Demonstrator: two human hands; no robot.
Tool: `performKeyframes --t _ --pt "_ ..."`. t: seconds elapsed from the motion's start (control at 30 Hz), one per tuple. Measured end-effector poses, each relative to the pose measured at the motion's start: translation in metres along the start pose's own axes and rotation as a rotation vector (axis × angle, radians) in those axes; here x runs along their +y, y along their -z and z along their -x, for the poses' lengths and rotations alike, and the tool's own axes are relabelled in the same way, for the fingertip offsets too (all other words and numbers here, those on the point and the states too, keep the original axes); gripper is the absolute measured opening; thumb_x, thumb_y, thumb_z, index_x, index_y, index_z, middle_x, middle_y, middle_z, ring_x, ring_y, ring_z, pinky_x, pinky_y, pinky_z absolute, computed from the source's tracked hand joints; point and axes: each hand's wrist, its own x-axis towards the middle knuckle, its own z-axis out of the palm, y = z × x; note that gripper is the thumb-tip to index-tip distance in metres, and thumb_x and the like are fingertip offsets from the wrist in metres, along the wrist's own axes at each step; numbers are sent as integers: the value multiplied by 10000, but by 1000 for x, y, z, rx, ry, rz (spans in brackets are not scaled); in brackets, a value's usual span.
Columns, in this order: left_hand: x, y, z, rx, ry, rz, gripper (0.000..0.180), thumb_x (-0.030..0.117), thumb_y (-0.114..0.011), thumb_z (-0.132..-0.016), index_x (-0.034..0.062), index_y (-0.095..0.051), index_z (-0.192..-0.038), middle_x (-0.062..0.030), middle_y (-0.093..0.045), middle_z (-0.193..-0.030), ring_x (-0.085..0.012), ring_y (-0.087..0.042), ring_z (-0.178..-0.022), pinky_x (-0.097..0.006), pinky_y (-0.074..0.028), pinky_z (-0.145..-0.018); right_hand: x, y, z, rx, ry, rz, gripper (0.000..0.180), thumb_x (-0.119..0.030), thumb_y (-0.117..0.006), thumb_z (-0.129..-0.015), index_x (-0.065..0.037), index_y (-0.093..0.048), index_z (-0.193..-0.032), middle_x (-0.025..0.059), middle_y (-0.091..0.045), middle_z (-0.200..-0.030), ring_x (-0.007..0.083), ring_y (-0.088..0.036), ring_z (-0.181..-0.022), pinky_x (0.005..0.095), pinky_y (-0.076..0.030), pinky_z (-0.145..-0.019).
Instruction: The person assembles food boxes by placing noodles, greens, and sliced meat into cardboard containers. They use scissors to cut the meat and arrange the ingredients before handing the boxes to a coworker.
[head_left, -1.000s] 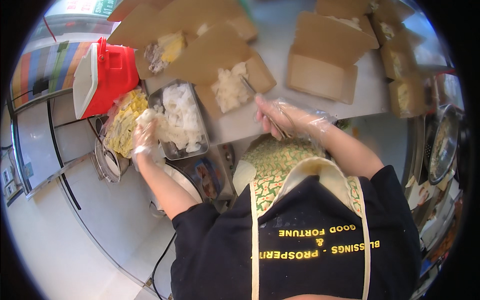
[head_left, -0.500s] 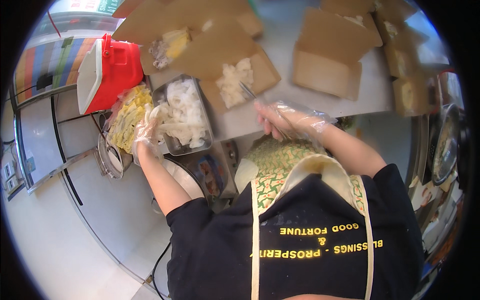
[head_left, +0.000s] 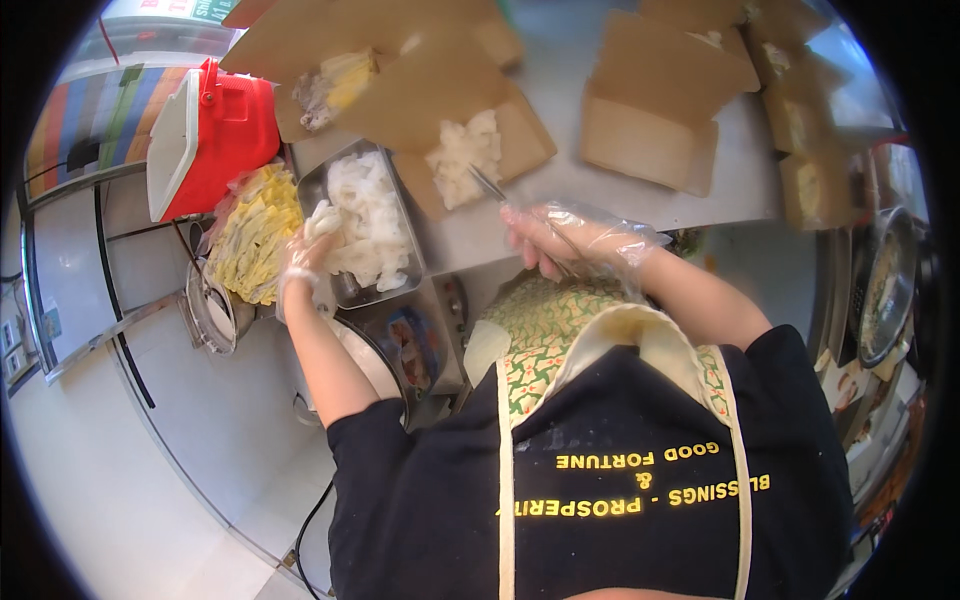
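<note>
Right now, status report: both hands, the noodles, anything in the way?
Left hand gloved, grip on white noodles in metal tray. Right hand gloved, holding scissors over open box. Nothing blocking.

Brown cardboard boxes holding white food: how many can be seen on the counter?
1 for certain: the open brown box just beyond the right hand, beside the metal tray that the left hand touches. Boxes near the right edge are too blurred to tell.

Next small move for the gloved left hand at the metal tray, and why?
Probably lift the clump over to the open brown cardboard box: the left hand already grips white noodle sheets above the rectangular metal tray, and the right hand points metal tongs at that box's white pile.
</note>
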Motion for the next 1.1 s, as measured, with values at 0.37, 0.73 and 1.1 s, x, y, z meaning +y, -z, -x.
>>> performKeyframes --t 0.37,0.73,1.1 --pt "-20 31 66 233 -312 1228 371 148 -654 -929 42 -571 -1275 -94 -644 -1164 -248 -648 -1043 -425 -579 -839 4 4 1 38 -9 -25 830 -764 -322 -948 6 -603 -1076 56 -600 -764 120 -567 -583 305 -482 -543" --pt "112 82 129 331 -561 1111 495 196 -678 -883 -10 -516 -1303 -153 -623 -1222 -308 -650 -1084 -469 -561 -930 36 33 29 36 17 -26 799 -748 -301 -961 -16 -613 -1045 48 -582 -739 129 -571 -571 314 -469 -516" --pt "289 -1 159 381 -750 796 476 227 -610 -953 -31 -507 -1340 -173 -612 -1254 -286 -656 -1070 -404 -574 -913 52 64 53 -386 469 -140 807 -751 -303 -962 -39 -661 -1092 86 -706 -985 190 -651 -873 340 -537 -840"
